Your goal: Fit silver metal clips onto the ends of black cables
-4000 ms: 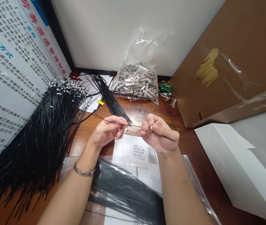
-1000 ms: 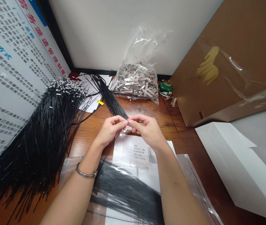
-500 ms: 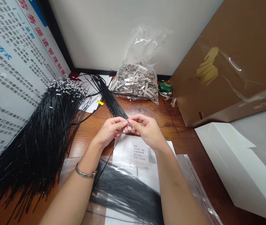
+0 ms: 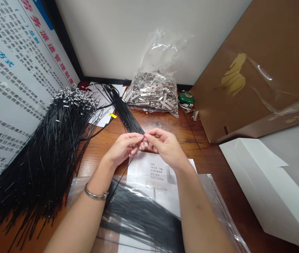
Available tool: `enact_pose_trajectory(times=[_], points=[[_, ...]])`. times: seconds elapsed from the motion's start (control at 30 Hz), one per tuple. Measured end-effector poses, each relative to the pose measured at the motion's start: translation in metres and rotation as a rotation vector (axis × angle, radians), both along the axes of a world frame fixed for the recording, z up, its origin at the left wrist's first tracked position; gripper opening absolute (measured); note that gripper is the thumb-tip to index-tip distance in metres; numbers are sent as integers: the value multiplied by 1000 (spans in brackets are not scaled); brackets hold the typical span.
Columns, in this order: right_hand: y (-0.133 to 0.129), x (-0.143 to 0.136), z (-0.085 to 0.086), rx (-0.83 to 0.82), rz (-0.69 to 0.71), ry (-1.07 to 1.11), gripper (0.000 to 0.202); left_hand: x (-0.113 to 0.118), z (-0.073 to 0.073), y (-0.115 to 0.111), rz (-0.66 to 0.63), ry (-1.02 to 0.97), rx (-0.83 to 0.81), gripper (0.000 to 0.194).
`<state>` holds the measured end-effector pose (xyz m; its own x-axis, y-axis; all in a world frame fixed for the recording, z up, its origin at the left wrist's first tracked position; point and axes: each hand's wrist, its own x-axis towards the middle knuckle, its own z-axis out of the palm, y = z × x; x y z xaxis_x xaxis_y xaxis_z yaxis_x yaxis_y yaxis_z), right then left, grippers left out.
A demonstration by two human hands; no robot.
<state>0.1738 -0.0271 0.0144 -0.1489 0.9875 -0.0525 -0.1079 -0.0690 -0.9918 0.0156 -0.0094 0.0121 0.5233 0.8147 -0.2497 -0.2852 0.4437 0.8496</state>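
My left hand (image 4: 124,149) pinches a thin black wire (image 4: 125,171) near one end; the wire trails down and left over a clear plastic bag. My right hand (image 4: 162,146) is closed in a pinch, its fingertips meeting those of the left. Something small is between the right fingers, mostly hidden by them, with a pale glint below. Under my forearms lies the clear bag (image 4: 212,189) of long black wires (image 4: 149,211), over a printed white sheet (image 4: 136,162). Just beyond my fingers, a tied bundle of black wires (image 4: 128,114) rests on the wooden table.
At left, a large heap of black wires (image 4: 41,154) with white ends leans against a printed board (image 4: 4,70). A clear bag of flat metal pieces (image 4: 152,91) stands by the wall, beside a green tape measure (image 4: 186,98). A brown carton (image 4: 265,70) and white box (image 4: 267,189) are at right.
Both hands stay together in nearly the same place. Only the fingertips have shifted slightly around the wire's end.
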Motion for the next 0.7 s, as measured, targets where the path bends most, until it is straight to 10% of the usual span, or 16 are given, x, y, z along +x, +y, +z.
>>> enact_pose_trajectory(times=[0.7], points=[[2, 1, 0, -108, -197, 59, 28, 6, -6, 1, 221, 88, 101, 23]])
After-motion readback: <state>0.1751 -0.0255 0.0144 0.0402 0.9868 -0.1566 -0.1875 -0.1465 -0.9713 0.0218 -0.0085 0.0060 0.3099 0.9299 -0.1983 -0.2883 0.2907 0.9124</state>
